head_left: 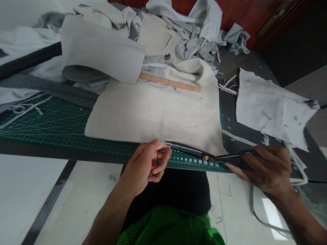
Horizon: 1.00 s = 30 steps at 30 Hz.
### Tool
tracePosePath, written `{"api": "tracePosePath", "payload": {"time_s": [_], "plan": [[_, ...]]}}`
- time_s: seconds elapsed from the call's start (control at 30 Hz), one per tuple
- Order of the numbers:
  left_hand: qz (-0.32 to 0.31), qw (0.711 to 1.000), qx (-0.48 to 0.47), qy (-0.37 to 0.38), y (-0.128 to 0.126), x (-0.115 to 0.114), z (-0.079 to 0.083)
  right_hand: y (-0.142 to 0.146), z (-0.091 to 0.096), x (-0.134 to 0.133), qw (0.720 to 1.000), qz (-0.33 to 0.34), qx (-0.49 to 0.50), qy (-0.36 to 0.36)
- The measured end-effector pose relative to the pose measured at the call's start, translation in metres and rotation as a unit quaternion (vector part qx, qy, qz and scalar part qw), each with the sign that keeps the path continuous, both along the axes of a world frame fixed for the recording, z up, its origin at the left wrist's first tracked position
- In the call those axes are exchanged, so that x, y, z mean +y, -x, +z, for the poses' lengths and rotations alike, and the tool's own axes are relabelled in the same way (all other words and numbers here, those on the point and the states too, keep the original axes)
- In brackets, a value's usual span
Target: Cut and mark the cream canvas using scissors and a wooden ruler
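A cream fabric piece (158, 112) lies flat on the green cutting mat (51, 126). My right hand (265, 166) grips the handles of black scissors (204, 156), whose blades lie along the fabric's near edge, pointing left. My left hand (148, 166) is closed in a pinch on the near edge of the fabric, just at the blade tips. A thin trimmed strip (296, 160) hangs over my right hand.
A wooden ruler (170, 82) lies across the far part of the fabric. A curled grey fabric sheet (99, 51) sits behind it, with a heap of grey and white scraps (194, 37). A ragged grey piece (270, 105) lies to the right. The table edge runs near my body.
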<state>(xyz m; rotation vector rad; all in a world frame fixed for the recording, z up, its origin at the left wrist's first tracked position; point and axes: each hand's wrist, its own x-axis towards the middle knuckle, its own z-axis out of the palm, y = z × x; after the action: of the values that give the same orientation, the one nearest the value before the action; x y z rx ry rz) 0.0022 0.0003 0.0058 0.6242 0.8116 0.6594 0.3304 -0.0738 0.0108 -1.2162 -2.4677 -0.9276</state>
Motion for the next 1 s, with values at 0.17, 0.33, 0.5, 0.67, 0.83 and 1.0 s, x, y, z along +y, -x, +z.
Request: {"api": "tracePosePath", "payload": {"time_s": [0.17, 0.33, 0.5, 0.67, 0.83, 1.0], "plan": [[-0.007, 1.0, 0.001, -0.004, -0.001, 0.001, 0.001, -0.004, -0.001, 0.001, 1.0, 0.014, 0.0, -0.006], [-0.007, 1.0, 0.01, 0.006, -0.002, 0.001, 0.002, -0.002, 0.003, 0.001, 1.0, 0.011, 0.002, -0.01], [-0.013, 1.0, 0.024, -0.004, -0.001, 0.001, 0.001, 0.001, 0.009, 0.004, 1.0, -0.01, 0.023, -0.008], [-0.02, 0.999, 0.029, -0.002, 0.0, 0.0, 0.0, 0.002, 0.01, 0.007, 0.999, -0.017, 0.027, -0.005], [-0.012, 0.999, 0.03, 0.006, -0.001, 0.001, 0.0, 0.003, 0.01, 0.007, 0.999, -0.014, 0.027, -0.012], [-0.01, 1.0, 0.025, 0.013, -0.001, 0.0, 0.002, 0.004, 0.013, 0.009, 0.999, -0.016, 0.026, -0.01]]}}
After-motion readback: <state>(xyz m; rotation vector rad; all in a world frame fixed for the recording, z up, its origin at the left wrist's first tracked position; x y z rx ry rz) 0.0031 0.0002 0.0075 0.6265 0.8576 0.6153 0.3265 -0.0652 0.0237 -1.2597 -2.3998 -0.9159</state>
